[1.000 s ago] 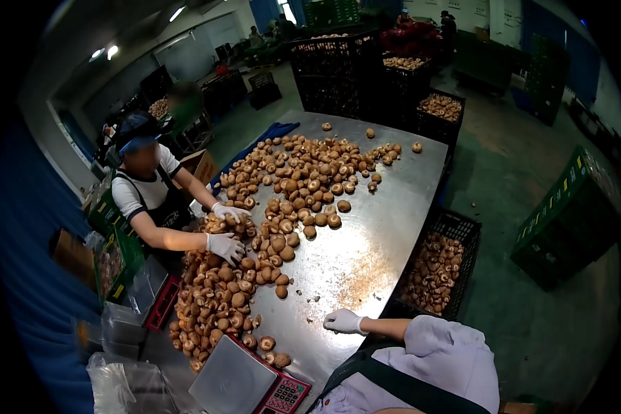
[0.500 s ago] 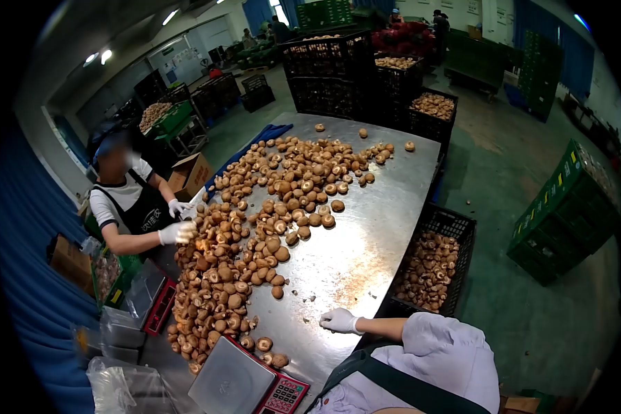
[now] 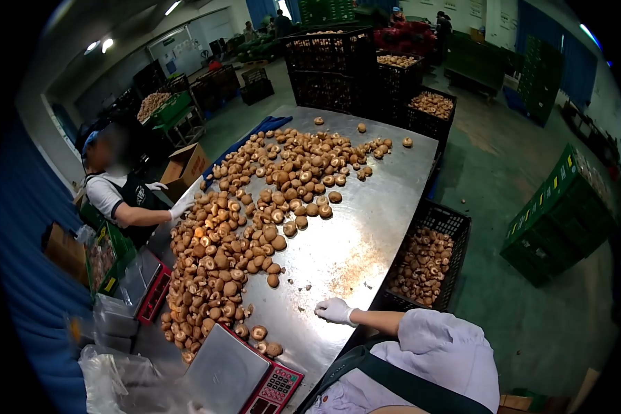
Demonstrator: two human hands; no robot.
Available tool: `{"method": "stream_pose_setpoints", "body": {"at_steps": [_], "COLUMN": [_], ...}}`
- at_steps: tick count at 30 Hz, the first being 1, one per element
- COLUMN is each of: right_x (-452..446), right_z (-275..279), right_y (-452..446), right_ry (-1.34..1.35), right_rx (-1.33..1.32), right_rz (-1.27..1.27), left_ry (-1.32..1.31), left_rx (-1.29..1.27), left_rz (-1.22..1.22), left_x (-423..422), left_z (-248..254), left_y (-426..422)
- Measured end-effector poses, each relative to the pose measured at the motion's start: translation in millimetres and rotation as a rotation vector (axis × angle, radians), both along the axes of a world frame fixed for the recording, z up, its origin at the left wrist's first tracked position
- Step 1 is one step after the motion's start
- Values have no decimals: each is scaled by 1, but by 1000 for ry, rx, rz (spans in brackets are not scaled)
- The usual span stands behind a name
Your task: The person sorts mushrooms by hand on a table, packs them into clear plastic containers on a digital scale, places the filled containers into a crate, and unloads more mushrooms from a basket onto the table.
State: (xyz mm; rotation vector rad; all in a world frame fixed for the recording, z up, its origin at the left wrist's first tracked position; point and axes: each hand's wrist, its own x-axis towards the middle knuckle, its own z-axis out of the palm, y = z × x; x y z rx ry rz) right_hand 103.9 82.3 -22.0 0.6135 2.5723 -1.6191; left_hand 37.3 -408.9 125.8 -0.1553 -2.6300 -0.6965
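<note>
My right hand [image 3: 334, 310], in a white glove, rests on the bare metal tabletop [image 3: 366, 214] near its close edge. Its fingers are curled in, and whatever they may hold is hidden. Small dark scraps lie to its left. A broad heap of brown mushrooms [image 3: 214, 262] covers the left and far part of the table. At the bottom, the red digital scale [image 3: 228, 366] has nothing on its grey platform, and a few loose mushrooms [image 3: 259, 333] sit beside it. A pale patch at the bottom edge by the scale may be my left glove; its fingers cannot be made out.
Across the table stands a co-worker [image 3: 127, 200], one gloved hand at the heap. A second scale [image 3: 152, 293] and plastic bags [image 3: 121, 379] lie on the left. Right of the table is a black crate [image 3: 455, 238] of mushrooms; green crates [image 3: 559, 214] stand farther off.
The co-worker has leaned back to the left, turning the head and drawing one hand off the heap. My view has shifted slightly; my right hand stays at nearly the same spot, fingers more curled.
</note>
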Motion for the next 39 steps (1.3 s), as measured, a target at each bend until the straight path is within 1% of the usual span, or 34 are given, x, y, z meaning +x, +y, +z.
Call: {"method": "stream_pose_setpoints", "body": {"at_steps": [1, 2, 3, 4, 6, 7, 8, 9, 10, 11, 12, 13, 14, 15, 16, 18, 19, 20, 21, 22, 24, 26, 28, 30, 32, 34, 37, 38, 39], "right_x": [-1, -2, -2, -1, 2, 7, 12, 15, 24, 41, 57, 74, 86, 102, 115, 135, 140, 141, 140, 138, 131, 121, 112, 105, 99, 91, 78, 74, 70], "right_z": [3, 6, 13, 10, 12, 12, -1, -19, -31, -1, 12, 35, 6, 16, 1, 3, 2, 0, -1, -1, 8, -1, -4, -5, -3, -2, -4, -3, -2], "right_y": [0, 2, 5, 8, 17, 26, 38, 55, 75, 87, 105, 118, 140, 151, 168, 190, 200, 210, 220, 232, 256, 281, 309, 334, 364, 398, 457, 479, 500], "right_ry": [-14, -27, -79, -78, 41, 47, 110, 176, 176, 110, 88, 99, 49, 126, 110, 28, 34, 41, 57, 58, 113, 137, 190, 204, 234, 276, 294, 308, 322], "right_rx": [0, -1, -102, -101, -444, -357, -335, -466, -213, -211, -5, 144, 370, 469, 487, 408, 398, 385, 438, 432, 259, 220, 249, 236, 138, 100, 115, 104, 92], "right_rz": [8, 14, 21, 13, -132, -206, -316, -430, -499, -665, -725, -799, -915, -965, -1005, -1023, -1020, -1018, -1030, -1029, -1063, -1099, -1148, -1186, -1211, -1248, -1288, -1289, -1291], "left_ry": [-76, 177, 95, -121, -221, -213, -235, -261, -261, -98, 65, 64, 89, 114, 117, 134, 33, -14, 6, 25, -104, -149, -189, -197, -245, -230, -220, -221, -225], "left_rx": [62, -70, -212, -297, -387, -392, -353, -313, -319, -370, -417, -425, -352, -277, -280, -156, -90, -40, -49, -60, -37, -61, -87, -149, -169, -174, -216, -221, -269], "left_rz": [-108, -19, -126, -128, -144, -160, -173, -187, -207, -232, -256, -274, -300, -323, -331, -430, -504, -556, -594, -633, -699, -728, -842, -872, -940, -981, -1124, -1136, -1167], "left_x": [8, 8, 7, 7, 3, -3, -6, -9, -10, -8, -5, -3, 0, 3, 5, 9, 15, 20, 22, 23, 31, 28, 20, 12, 0, -10, -26, -29, -32], "left_z": [-9, -10, -25, -33, -36, -35, -36, -37, -30, -17, -5, 3, 11, 15, 11, 1, 1, -1, -17, -34, -40, -53, -69, -79, -87, -96, -106, -108, -109], "left_y": [17, 65, 74, 85, 105, 105, 106, 108, 116, 126, 139, 153, 167, 179, 192, 227, 247, 268, 284, 300, 345, 385, 425, 466, 510, 554, 619, 641, 663]}}
